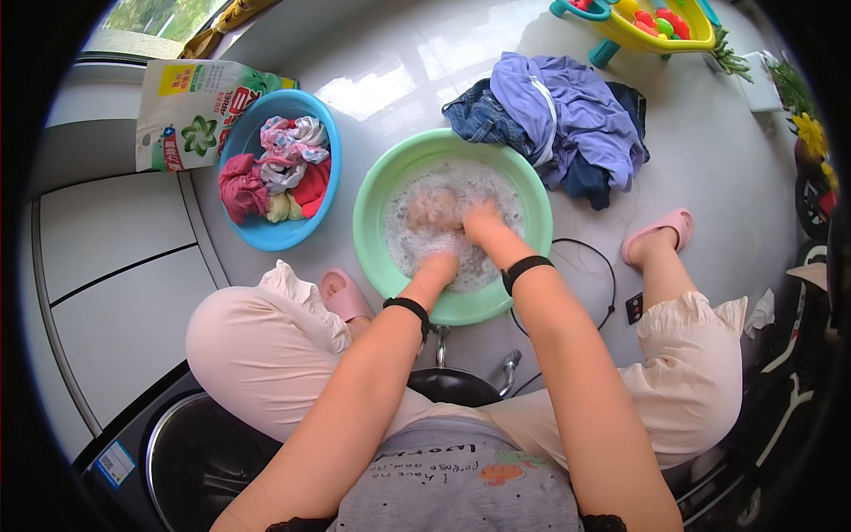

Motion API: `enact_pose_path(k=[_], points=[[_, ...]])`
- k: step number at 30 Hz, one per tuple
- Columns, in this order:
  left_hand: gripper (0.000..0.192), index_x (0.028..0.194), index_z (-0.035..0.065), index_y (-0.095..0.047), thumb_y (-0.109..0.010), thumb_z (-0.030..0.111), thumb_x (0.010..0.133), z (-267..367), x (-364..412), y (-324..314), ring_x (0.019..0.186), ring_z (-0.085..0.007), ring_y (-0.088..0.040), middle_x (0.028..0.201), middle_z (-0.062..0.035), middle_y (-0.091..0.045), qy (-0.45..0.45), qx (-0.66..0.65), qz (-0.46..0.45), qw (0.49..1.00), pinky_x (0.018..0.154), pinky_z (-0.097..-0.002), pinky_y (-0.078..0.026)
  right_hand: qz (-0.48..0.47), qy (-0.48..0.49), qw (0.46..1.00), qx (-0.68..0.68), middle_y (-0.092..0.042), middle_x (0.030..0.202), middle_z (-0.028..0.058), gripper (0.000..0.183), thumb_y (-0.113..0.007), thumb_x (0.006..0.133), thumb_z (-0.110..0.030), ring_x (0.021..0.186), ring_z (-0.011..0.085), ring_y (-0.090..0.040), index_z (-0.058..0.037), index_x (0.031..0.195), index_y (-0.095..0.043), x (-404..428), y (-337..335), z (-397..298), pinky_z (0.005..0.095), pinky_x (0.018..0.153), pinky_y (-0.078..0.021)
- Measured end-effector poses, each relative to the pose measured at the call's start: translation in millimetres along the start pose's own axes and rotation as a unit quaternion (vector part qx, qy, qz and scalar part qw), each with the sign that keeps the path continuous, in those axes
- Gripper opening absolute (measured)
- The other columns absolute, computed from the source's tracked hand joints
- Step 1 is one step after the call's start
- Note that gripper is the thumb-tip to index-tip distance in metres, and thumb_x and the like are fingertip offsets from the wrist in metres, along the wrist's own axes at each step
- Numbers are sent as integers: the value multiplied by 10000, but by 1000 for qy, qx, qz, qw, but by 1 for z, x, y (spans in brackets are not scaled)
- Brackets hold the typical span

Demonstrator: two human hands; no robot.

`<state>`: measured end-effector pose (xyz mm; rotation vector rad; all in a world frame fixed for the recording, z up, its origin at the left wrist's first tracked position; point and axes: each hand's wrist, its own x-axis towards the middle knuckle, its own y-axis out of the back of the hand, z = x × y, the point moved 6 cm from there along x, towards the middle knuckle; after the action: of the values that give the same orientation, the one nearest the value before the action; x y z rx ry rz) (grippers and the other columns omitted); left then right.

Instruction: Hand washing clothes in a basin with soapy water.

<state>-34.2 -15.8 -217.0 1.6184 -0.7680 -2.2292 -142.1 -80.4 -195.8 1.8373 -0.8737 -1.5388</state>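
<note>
A light green plastic basin (372, 226) stands on the floor before me, holding foamy water (495, 183). My left hand (440, 266) reaches into the foam near the basin's front; its fingers are under the suds. Further back and to the right, my right hand (483, 216) is partly sunk in the water, fingers hidden. A wet, pinkish cloth-like lump (432, 209) shows through the foam beside my hands; whether either hand grips it cannot be made out. Both wrists wear black bands.
Left of the basin, a blue basin (248, 234) holds crumpled clothes (282, 159), with an Ariel detergent bag (199, 113) behind it. Purple and denim clothes (558, 113) lie at the back right. A black cable (608, 266) curls beside the basin. A yellow toy table (638, 36) stands further back.
</note>
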Motion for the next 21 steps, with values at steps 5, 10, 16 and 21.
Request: enact_pose_path(k=[5,10,16,21], points=[[535,1275,143,-281,-434,67,769,3,-19,24,1008,-337,-489,1098,-162,-512,68,-87,3,994,844,-438,-381,77,62,983,157,-496,1006,135,254,-602,713,-135,986,369,-452,-67,953,-551,-40,61,15,452,851,-373],[544,1316,251,-214,-378,82,827,7,-33,32,1206,-362,-283,1350,-115,-272,110,-80,19,990,938,-543,-260,236,-39,938,253,-438,1029,162,342,-623,734,-214,858,377,-529,-45,997,-486,-71,93,39,435,747,-456],[526,1270,243,-264,-460,112,800,-12,-58,32,1204,-417,-224,1387,-89,-170,159,-165,84,970,933,-563,-247,138,-152,976,71,-354,1174,160,504,-600,758,-251,946,333,-520,-59,1153,-351,-103,50,-2,393,716,-480],[322,1077,74,-496,-504,168,769,-14,-64,65,991,-310,-509,1082,-156,-521,80,-187,182,962,852,-408,-400,172,-160,972,-10,-263,1274,172,579,-539,798,-246,958,353,-515,-88,1271,-244,-81,-15,-1,380,737,-476]])
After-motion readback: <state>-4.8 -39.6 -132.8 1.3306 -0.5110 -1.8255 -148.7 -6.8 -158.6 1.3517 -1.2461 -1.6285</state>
